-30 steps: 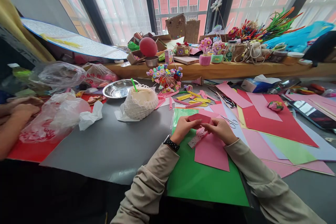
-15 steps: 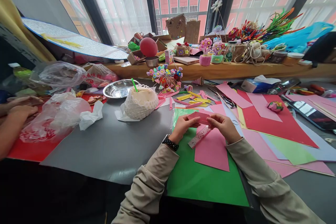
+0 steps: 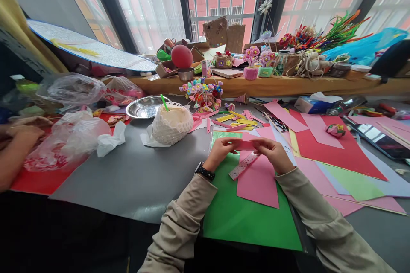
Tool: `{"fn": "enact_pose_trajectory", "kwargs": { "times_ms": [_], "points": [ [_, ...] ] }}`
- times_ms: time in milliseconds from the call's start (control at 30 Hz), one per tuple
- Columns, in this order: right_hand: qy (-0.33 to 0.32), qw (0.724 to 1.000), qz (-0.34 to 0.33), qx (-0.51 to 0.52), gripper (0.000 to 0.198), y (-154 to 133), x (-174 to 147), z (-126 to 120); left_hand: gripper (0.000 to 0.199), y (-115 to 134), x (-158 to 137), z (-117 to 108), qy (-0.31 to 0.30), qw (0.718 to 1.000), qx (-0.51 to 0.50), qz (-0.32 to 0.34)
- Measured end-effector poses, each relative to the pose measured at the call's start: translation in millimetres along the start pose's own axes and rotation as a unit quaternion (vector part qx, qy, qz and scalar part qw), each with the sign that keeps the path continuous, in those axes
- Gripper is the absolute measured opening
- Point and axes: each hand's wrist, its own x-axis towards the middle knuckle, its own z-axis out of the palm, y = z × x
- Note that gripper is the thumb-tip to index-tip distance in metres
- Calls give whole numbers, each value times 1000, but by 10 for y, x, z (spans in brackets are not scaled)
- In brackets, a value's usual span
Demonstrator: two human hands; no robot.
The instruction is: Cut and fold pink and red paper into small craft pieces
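Between my two hands is a small piece of pink paper [image 3: 246,145]. My left hand [image 3: 223,152] pinches its left end, and my right hand [image 3: 271,152] pinches the right end. Just below them, a patterned ruler [image 3: 244,166] lies slanted across a larger pink sheet [image 3: 258,185]. Both rest on a green sheet [image 3: 250,226]. Beyond my hands lie several folded pink and yellow paper strips [image 3: 238,120].
A coconut in white foam netting [image 3: 172,126] with a green straw stands left of my hands, by a metal plate [image 3: 145,108]. Coloured sheets [image 3: 339,149], a phone [image 3: 382,136] and scissors [image 3: 278,123] lie to the right. At far left are another person's hands [image 3: 27,130].
The pink paper has turned in my hands and now shows as a narrower, more level strip. My left hand has shifted slightly left, with its fingers along the upper edge.
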Motion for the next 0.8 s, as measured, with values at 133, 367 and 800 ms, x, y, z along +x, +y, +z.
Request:
{"fn": "enact_pose_trajectory", "kwargs": {
  "times_ms": [133, 367, 800],
  "points": [
    [-2, 1000, -11, -5, 21, 7, -4, -10, 27, 29, -12, 1, 0, 1000, -17, -19],
    [2, 996, -80, -43, 18, -12, -14, 6, 33, 59, -26, 49, -13, 995, -53, -81],
    [-34, 997, -42, -60, 27, -90, -38, 31, 29, 22, -34, 46, -1, 999, -17, -36]
  ]
}}
